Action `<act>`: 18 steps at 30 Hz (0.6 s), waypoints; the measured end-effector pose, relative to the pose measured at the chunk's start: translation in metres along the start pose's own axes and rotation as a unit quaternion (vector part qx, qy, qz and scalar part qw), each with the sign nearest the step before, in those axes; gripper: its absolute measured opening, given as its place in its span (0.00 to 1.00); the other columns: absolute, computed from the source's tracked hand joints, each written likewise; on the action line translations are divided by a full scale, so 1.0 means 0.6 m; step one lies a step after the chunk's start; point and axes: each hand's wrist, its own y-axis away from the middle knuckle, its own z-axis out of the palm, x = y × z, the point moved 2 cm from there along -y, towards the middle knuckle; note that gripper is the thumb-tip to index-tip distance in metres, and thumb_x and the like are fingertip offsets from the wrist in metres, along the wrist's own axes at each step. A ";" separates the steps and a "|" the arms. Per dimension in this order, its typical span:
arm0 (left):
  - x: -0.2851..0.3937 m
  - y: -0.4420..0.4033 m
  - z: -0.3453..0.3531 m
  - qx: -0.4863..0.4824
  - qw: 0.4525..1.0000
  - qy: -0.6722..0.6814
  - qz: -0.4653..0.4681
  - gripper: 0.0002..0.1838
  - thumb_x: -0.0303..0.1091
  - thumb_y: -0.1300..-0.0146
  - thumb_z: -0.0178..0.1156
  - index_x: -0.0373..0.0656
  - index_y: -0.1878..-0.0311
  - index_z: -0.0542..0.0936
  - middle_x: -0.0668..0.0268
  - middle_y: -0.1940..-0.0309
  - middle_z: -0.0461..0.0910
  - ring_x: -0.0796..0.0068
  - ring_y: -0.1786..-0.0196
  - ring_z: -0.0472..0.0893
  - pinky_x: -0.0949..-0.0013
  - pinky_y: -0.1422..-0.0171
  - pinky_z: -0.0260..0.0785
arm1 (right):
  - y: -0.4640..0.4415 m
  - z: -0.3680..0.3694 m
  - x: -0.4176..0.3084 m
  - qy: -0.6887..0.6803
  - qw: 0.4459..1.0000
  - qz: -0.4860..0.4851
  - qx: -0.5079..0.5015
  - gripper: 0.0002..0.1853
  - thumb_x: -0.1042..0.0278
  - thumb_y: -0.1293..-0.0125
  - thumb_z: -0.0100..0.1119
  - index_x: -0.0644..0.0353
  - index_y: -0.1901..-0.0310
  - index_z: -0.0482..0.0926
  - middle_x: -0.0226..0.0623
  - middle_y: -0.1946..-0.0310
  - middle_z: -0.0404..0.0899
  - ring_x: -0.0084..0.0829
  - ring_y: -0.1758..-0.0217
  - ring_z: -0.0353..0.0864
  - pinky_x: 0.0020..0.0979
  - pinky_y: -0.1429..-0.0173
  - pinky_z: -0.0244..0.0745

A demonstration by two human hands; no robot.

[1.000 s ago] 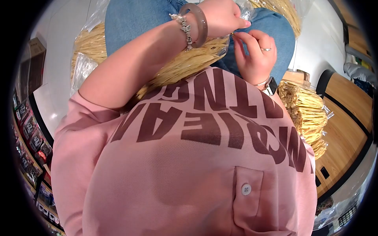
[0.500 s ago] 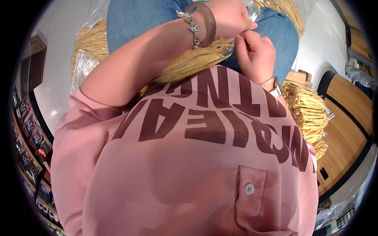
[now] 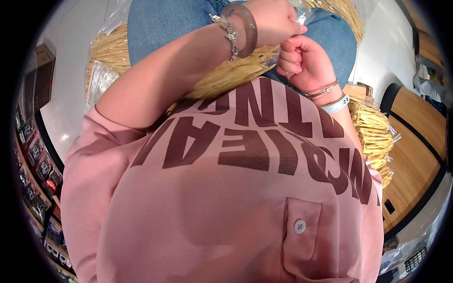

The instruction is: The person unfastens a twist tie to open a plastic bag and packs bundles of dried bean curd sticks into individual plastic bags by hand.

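Observation:
My left hand [image 3: 273, 20] is closed over my lap, its thumb and fingertips pinched together. Touching or nearly touching it, my right hand [image 3: 309, 61] has its fingers curled in, with the palm side partly showing. What either hand grips is hidden or too small to name. Some clear plastic [image 3: 302, 14] shows just beyond the fingertips. Below my left wrist, a bundle of yellow straw-like strands [image 3: 231, 73] lies across my lap, its right end in clear wrap; my forearm covers part of it.
More wrapped strand bundles lie to the left [image 3: 109, 49] and beyond my right knee [image 3: 337, 16]. Folded yellow bundles [image 3: 373, 137] are stacked beside a wooden surface [image 3: 415, 155] on my right. A shelf of packaged goods [image 3: 40, 165] stands left, near a cardboard box [image 3: 42, 66].
My right wrist has turned, showing more of its curled fingers and the bracelet and watch band. My left hand has barely moved, and the bundle stays in place.

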 end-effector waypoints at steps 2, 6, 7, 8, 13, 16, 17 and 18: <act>-0.004 -0.003 -0.005 -0.026 0.998 0.054 -0.037 0.16 0.43 0.45 0.58 0.37 0.76 0.80 0.53 0.81 0.77 0.60 0.75 0.78 0.63 0.67 0.69 | 0.003 -0.001 -0.003 0.125 0.988 -0.065 0.068 0.08 0.68 0.39 0.48 0.58 0.75 0.71 0.21 0.86 0.59 0.19 0.85 0.55 0.20 0.78 0.51; -0.010 -0.006 -0.004 -0.010 0.998 0.046 -0.038 0.16 0.42 0.45 0.58 0.37 0.76 0.81 0.56 0.83 0.77 0.66 0.77 0.78 0.66 0.68 0.68 | 0.030 0.010 -0.009 0.562 0.729 -0.315 0.231 0.06 0.69 0.43 0.53 0.57 0.65 0.77 0.28 0.83 0.66 0.26 0.81 0.64 0.24 0.74 0.61; -0.009 -0.005 -0.004 -0.014 0.998 0.048 -0.045 0.15 0.42 0.45 0.58 0.37 0.76 0.81 0.56 0.82 0.77 0.65 0.77 0.78 0.66 0.68 0.68 | 0.036 0.015 -0.008 0.656 0.610 -0.377 0.237 0.08 0.69 0.44 0.55 0.56 0.62 0.77 0.31 0.82 0.68 0.28 0.80 0.66 0.26 0.73 0.64; -0.007 -0.003 -0.005 -0.017 0.997 0.051 -0.051 0.15 0.42 0.45 0.58 0.37 0.76 0.80 0.56 0.82 0.78 0.65 0.77 0.77 0.66 0.68 0.68 | 0.040 0.031 -0.013 0.724 0.502 -0.413 0.232 0.10 0.71 0.51 0.60 0.53 0.63 0.77 0.33 0.78 0.71 0.34 0.76 0.70 0.30 0.67 0.68; -0.006 -0.004 -0.001 -0.022 0.995 0.074 -0.063 0.15 0.41 0.46 0.58 0.37 0.76 0.80 0.56 0.82 0.77 0.65 0.77 0.78 0.66 0.68 0.68 | 0.030 0.038 -0.003 0.772 0.350 -0.485 0.212 0.11 0.71 0.55 0.63 0.54 0.67 0.77 0.29 0.74 0.72 0.34 0.71 0.70 0.33 0.66 0.68; -0.010 -0.006 0.002 -0.010 0.997 0.060 -0.055 0.15 0.41 0.46 0.58 0.37 0.76 0.80 0.56 0.82 0.78 0.65 0.76 0.78 0.66 0.67 0.68 | 0.019 0.036 -0.001 0.767 0.313 -0.511 0.228 0.08 0.71 0.54 0.62 0.53 0.70 0.77 0.28 0.75 0.72 0.33 0.72 0.69 0.33 0.67 0.66; -0.010 -0.007 0.000 -0.016 0.996 0.062 -0.064 0.15 0.41 0.46 0.58 0.37 0.76 0.81 0.55 0.82 0.78 0.65 0.76 0.78 0.66 0.67 0.68 | 0.016 0.035 -0.001 0.768 0.304 -0.515 0.229 0.07 0.71 0.54 0.62 0.53 0.71 0.77 0.28 0.75 0.72 0.33 0.72 0.69 0.32 0.68 0.65; -0.010 -0.007 -0.001 -0.021 0.995 0.063 -0.073 0.14 0.41 0.46 0.58 0.37 0.76 0.81 0.55 0.81 0.78 0.65 0.76 0.78 0.66 0.67 0.69 | 0.014 0.034 -0.001 0.769 0.294 -0.519 0.230 0.06 0.70 0.53 0.62 0.53 0.72 0.77 0.27 0.75 0.72 0.32 0.72 0.69 0.32 0.68 0.64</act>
